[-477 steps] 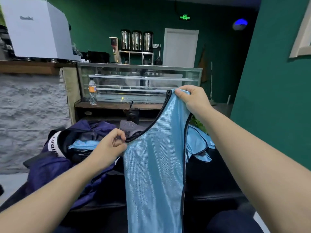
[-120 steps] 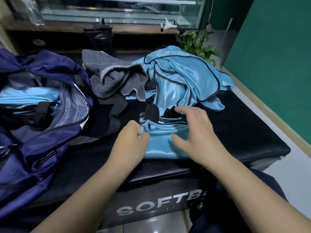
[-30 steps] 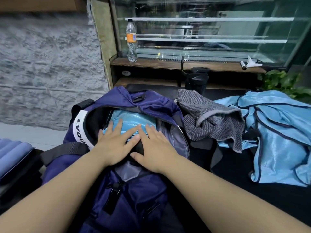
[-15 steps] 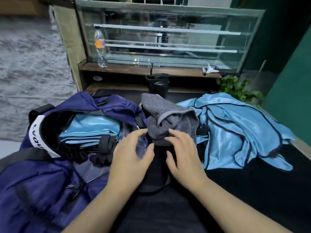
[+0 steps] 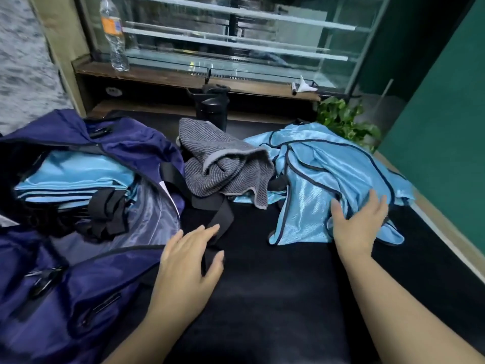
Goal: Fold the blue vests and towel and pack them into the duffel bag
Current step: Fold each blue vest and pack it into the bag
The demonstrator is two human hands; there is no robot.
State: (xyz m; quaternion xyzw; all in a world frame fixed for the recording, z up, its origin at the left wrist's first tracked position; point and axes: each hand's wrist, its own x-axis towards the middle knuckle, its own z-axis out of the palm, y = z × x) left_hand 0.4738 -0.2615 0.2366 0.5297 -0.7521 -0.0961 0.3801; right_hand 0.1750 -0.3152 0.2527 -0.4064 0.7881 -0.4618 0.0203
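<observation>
The navy duffel bag lies open at the left on the black bench, with folded blue vests stacked inside it. A crumpled grey striped towel sits in the middle, beside the bag. To its right lies a loose heap of blue vests with dark trim. My right hand rests on the near edge of that heap with fingers spread. My left hand hovers with relaxed fingers over the bag's black strap, holding nothing.
The black padded bench runs under everything. Behind it stand a black flask, a wooden shelf with a water bottle and a glass display case. A green plant sits at the far right by the green wall.
Both hands have left the bag and the towel. My right hand moved right onto the loose vest heap, and my left hand drew back toward the bag strap.
</observation>
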